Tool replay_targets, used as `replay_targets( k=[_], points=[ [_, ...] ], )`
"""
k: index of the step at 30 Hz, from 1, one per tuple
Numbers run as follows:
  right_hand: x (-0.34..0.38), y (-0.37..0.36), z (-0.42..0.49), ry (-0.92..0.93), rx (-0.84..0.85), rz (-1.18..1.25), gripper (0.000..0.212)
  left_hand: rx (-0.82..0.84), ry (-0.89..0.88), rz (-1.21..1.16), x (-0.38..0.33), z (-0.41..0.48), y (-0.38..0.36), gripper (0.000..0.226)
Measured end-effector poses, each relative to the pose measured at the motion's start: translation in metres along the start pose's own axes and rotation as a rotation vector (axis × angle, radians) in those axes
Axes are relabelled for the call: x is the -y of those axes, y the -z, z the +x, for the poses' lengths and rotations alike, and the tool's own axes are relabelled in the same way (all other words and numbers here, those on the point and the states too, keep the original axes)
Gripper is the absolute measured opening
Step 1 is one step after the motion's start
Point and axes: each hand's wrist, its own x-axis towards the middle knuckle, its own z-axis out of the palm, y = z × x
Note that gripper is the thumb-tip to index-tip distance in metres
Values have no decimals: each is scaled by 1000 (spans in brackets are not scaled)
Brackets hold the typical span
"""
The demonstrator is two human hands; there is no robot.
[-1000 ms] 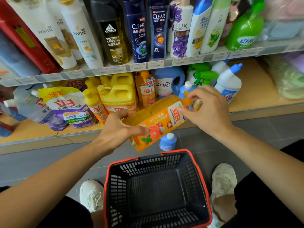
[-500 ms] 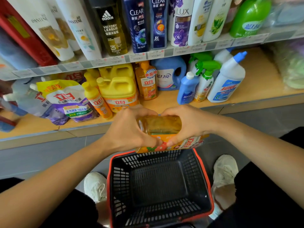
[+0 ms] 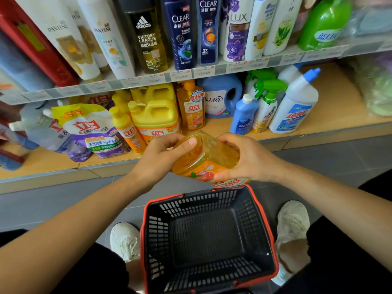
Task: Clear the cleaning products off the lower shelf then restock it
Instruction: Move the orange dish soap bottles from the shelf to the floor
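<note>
Head view: orange detergent bottle (image 3: 209,161) gripped between both hands, left (image 3: 161,158), right (image 3: 247,158), above basket (image 3: 146,219).

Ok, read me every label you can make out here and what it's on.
"PANTENE": white bottle.
"adidas VICTORY LEAGUE": amber bottle.
"CLEAR": navy bottle.
"CLEAR", "3X": second navy bottle.
"LUX": purple-flowered bottle.
"立白": yellow jug and the tilted orange bottle.
"蓝月亮": blue jug.
Price tags: too blurred to read.

My left hand (image 3: 159,161) and right hand (image 3: 249,159) hold a bottle (image 3: 212,158) between them, over the far rim of the basket (image 3: 144,230) that sits between my shoes (image 3: 125,240). The lower shelf (image 3: 333,107) lies beyond.
</note>
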Motion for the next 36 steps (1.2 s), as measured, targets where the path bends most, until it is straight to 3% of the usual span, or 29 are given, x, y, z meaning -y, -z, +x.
replay_targets(
  k=[8, 13, 21, 27, 36],
  points=[
    [-7, -12, 0, 2, -55, -7, 78, -28, -123, 60, -1, 0, -3, 34],
    [-9, -16, 2, -27, -137, 82, 79, -9, -361, 268, -1, -8, -4, 52],
    [-8, -23, -2, -3, -191, 158, 78, 14, -681, 455, 3, -18, -6, 40],
    [-12, -29, -5, 3, -220, 191, 71, -60, -848, 481, 7, -18, -3, 30],
    [-17, -30, -7, -15, -256, 243, 69, -55, -755, 633, 2, -9, 16, 26]
  ],
)
